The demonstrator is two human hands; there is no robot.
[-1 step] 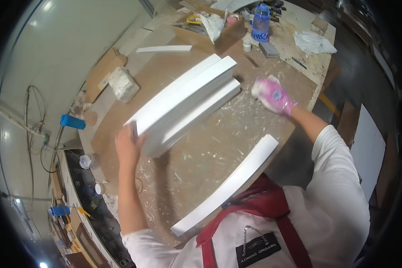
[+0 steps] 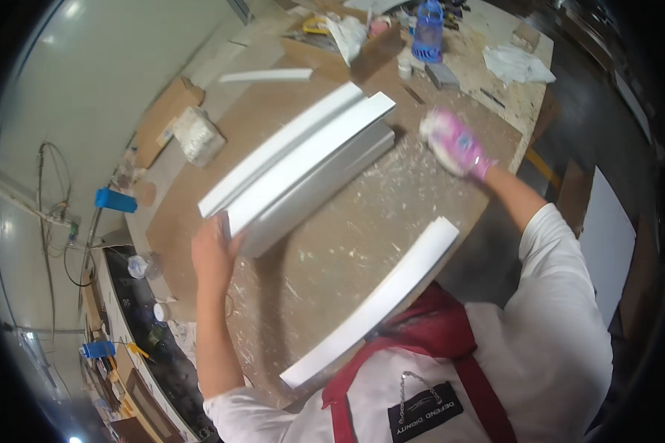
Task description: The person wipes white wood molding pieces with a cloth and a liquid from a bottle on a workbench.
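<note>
My left grip (image 2: pixel 213 252) clamps the white moulding (image 2: pixel 310 161) by its near end, length slanting toward my right grip (image 2: pixel 454 144), whose closure I can't tell.

One bare hand (image 2: pixel 213 255), one pink-gloved hand (image 2: pixel 457 145), one grooved white workpiece (image 2: pixel 310 159), two loose white strips (image 2: pixel 373 304) (image 2: pixel 266 75), one blue bottle (image 2: pixel 428 33)

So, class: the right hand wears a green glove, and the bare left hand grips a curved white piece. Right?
Not quite: the head view shows a pink glove on the right hand, not green; the bare left hand does grip a curved white piece.
</note>
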